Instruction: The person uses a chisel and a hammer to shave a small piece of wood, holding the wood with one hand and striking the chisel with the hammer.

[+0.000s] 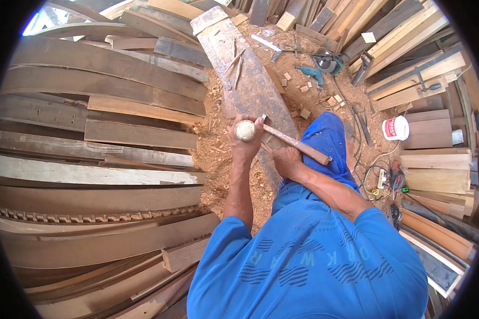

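Note:
Fingers of my left hand (243,146) are wrapped round a pale, round-ended wooden piece (245,131), seen end-on; its lower part is hidden. A long wooden tool handle (298,144) slants from beside my left thumb to above my right knee. A small metal end (264,118) shows by the thumb. Just under this handle, my right hand (286,161) is closed, and a thin piece (266,148) sticks out by its fingers; what it grips is mostly hidden. Both hands are over a worn plank (250,69), with thin wood strips (236,64) lying farther along it.
Stacked boards (138,133) fill the left side. At right stand more planks (434,138) and a white bucket (395,128). A teal power tool (313,74), a handsaw (362,68), a clamp (428,84), cords (357,154) and offcuts (305,113) lie among shavings (213,151).

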`<state>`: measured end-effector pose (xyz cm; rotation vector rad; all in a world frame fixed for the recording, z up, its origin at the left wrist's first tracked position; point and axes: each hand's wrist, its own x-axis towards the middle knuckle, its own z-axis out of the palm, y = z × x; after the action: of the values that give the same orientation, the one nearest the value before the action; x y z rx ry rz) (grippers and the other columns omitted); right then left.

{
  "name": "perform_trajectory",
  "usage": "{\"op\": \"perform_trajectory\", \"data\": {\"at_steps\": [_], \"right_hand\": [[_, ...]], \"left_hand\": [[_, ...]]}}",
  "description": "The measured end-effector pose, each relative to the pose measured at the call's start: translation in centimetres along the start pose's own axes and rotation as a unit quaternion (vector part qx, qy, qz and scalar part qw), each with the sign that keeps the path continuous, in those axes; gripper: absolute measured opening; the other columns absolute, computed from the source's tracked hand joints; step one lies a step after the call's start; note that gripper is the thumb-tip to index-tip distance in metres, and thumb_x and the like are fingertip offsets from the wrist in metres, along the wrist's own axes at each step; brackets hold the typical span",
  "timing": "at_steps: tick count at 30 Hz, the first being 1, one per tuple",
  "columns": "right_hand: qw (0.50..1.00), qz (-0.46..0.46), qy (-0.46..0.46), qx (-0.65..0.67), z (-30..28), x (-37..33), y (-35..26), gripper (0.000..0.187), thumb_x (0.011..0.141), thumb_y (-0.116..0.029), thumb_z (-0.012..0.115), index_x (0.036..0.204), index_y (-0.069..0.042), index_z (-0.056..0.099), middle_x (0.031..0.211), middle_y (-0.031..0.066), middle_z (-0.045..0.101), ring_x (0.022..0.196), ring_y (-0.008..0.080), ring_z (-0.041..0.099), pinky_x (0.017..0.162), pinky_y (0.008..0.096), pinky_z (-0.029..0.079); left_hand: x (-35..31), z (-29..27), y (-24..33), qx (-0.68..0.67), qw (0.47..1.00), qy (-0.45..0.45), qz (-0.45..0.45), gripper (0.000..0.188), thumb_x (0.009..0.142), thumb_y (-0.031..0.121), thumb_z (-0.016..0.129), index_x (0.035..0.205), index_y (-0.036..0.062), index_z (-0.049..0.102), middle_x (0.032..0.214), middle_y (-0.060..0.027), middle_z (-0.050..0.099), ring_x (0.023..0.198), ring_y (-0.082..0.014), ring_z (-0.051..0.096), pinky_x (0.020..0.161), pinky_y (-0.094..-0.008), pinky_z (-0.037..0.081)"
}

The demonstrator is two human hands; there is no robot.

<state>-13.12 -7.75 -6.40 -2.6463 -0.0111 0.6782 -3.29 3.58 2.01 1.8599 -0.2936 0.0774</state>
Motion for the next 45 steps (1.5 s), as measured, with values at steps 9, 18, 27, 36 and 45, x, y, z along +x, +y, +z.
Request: {"op": "perform_trajectory", "data": {"at_steps": [9, 18, 27, 36, 45], "right_hand": [[1.0, 0.002, -0.004, 0.017, -1.0, -0.4, 0.0, 0.016, 0.078, -0.006, 0.057, 0.086, -0.001, 0.071, 0.086, 0.0221, 0.07, 0.082, 0.0362, 0.07, 0.073, 0.046, 0.055], [0.998, 0.013, 0.057, 0.037, -5.8, -2.0, -0.6, 0.015, 0.081, -0.01, 0.059, 0.092, -0.001, 0.063, 0.084, 0.0205, 0.069, 0.082, 0.0375, 0.069, 0.068, 0.0467, 0.055], [0.998, 0.021, 0.04, 0.035, -1.6, -0.4, 0.4, 0.018, 0.082, -0.007, 0.056, 0.098, -0.001, 0.061, 0.087, 0.0216, 0.069, 0.085, 0.035, 0.069, 0.07, 0.045, 0.055], [0.977, -0.145, 0.048, 0.15, -3.3, 0.7, 1.0, 0.02, 0.076, -0.006, 0.055, 0.092, -0.006, 0.067, 0.08, 0.022, 0.065, 0.081, 0.0399, 0.065, 0.07, 0.0486, 0.051], [0.906, -0.213, 0.35, 0.105, -10.0, 0.5, -2.2, 0.035, 0.08, -0.013, 0.067, 0.113, -0.004, 0.058, 0.079, 0.0175, 0.063, 0.081, 0.0376, 0.064, 0.076, 0.0475, 0.051]], "left_hand": [[-2.1, 1.4, -0.5, -0.034, 0.998, -0.027, 0.041, 0.011, 0.086, 0.008, 0.072, 0.086, 0.0027, 0.062, 0.076, -0.0024, 0.06, 0.068, -0.0075, 0.055, 0.06, -0.0233, 0.045], [-1.1, 1.2, -0.7, -0.028, 0.999, -0.001, 0.027, 0.009, 0.087, 0.006, 0.07, 0.086, 0.0023, 0.062, 0.073, -0.0019, 0.059, 0.067, -0.0069, 0.054, 0.06, -0.0233, 0.045], [-1.2, -1.0, 0.2, -0.077, 0.995, 0.053, -0.027, 0.011, 0.087, 0.009, 0.071, 0.086, 0.0032, 0.062, 0.077, -0.0013, 0.059, 0.071, -0.0092, 0.055, 0.065, -0.0256, 0.047], [-1.9, -5.2, -1.4, 0.222, 0.948, -0.229, -0.021, 0.032, 0.075, 0.017, 0.079, 0.102, 0.005, 0.068, 0.085, -0.017, 0.07, 0.077, -0.0287, 0.069, 0.064, -0.0379, 0.054], [-4.6, -5.9, -3.4, 0.098, 0.923, -0.313, -0.199, 0.021, 0.078, 0.021, 0.076, 0.094, 0.0075, 0.072, 0.077, -0.0075, 0.071, 0.069, -0.0174, 0.066, 0.062, -0.032, 0.052]]}}
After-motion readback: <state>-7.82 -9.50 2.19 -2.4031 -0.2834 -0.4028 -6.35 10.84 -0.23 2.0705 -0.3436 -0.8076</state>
